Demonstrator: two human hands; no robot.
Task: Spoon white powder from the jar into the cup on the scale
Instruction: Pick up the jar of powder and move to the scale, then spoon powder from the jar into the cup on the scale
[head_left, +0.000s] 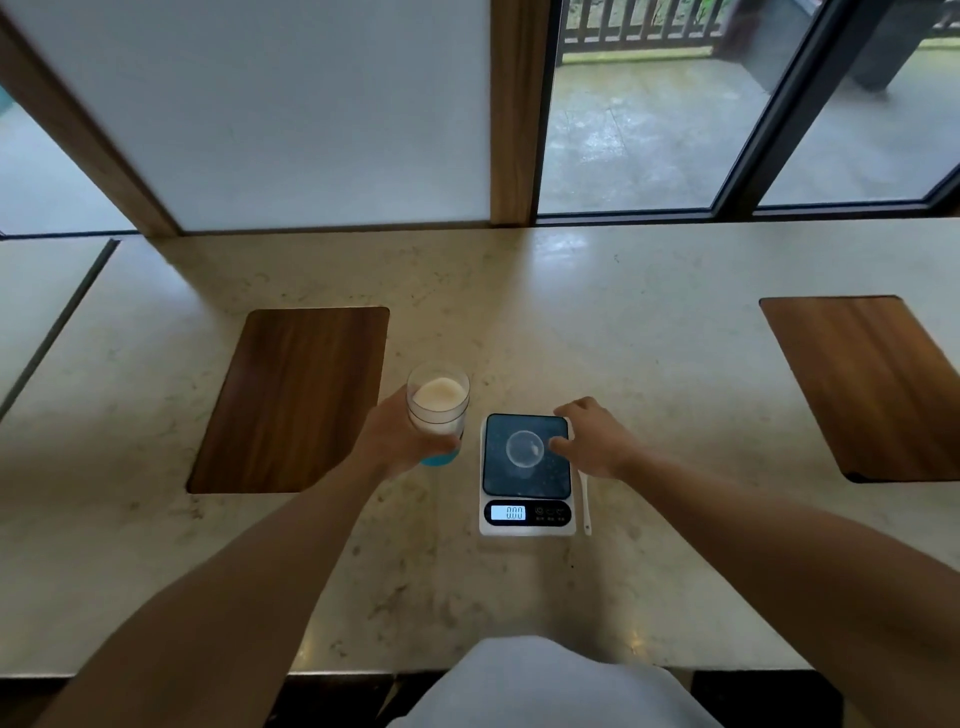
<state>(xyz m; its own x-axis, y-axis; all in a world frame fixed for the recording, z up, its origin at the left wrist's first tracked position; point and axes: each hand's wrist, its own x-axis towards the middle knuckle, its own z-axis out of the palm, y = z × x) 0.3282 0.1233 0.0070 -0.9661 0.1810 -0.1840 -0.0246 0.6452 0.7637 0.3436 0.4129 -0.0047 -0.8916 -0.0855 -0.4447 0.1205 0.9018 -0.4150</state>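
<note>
2 bare hands work: the left hand (397, 441) grips an upright clear jar of white powder (438, 410), the right hand (592, 441) rests loosely spread beside a small clear cup (525, 448) on the digital scale (526, 474). A white spoon (585, 503) lies along the scale's right edge, its long axis running near to far.

On a pale marble counter (623, 322), the left hand (395, 441) grips a clear open jar of white powder (438, 402). The right hand (597, 441) rests on a small digital scale (526, 470) carrying a clear cup (524, 448); a white spoon (585, 504) lies beside it.
</note>
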